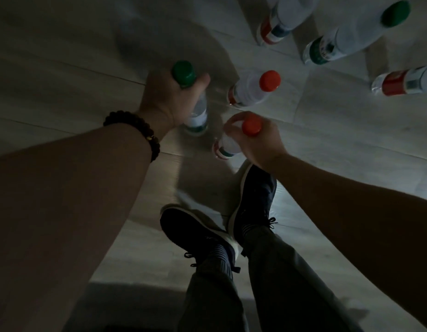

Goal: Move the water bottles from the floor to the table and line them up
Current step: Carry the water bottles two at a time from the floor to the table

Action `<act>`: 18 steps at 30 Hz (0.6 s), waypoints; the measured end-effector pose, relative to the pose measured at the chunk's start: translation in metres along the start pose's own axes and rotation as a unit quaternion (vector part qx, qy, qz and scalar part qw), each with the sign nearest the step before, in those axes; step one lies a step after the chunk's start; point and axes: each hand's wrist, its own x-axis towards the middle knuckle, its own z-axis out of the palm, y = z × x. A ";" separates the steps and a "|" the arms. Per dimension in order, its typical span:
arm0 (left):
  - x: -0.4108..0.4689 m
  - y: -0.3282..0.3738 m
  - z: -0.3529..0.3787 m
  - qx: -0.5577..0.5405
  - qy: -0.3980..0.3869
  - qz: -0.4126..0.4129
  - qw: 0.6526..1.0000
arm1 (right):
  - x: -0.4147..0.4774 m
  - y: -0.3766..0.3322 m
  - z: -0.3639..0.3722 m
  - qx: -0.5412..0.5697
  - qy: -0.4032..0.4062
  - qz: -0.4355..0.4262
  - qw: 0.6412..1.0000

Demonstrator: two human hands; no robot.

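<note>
**Two bottles gripped, four more waiting on the floor**

Two hands are loaded as we look straight down. Our left hand (169, 99) is clenched round the neck of the green-capped bottle (198, 116), just under its cap. The fingers (231, 122) of our right hand (258, 142) curl round the neck of the near red-capped bottle (225, 147), at 4 o'clock from the left hand.

Both bottles stand upright, long axis pointing up at us and bases toward the floor (63, 56). We cannot tell whether the bases have left the boards. We judge the coming move to be a straight lift along that axis, then a carry to the surface, which is out of view.

The free red-capped bottle (253, 89) stands at 12 o'clock from our right hand, close by. Three more lie well apart at 1 to 2 o'clock: the far green-capped bottle (346, 37), the top-edge bottle (289, 15) and the right-edge bottle (399, 82). Our right hand is the nearer to all four. Our shoes (198, 233) are at 6 o'clock.
</note>
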 end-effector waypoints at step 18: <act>-0.172 0.095 -0.066 0.069 -0.249 -0.387 0.885 | -0.107 -0.101 -0.076 0.258 -0.188 0.373 0.871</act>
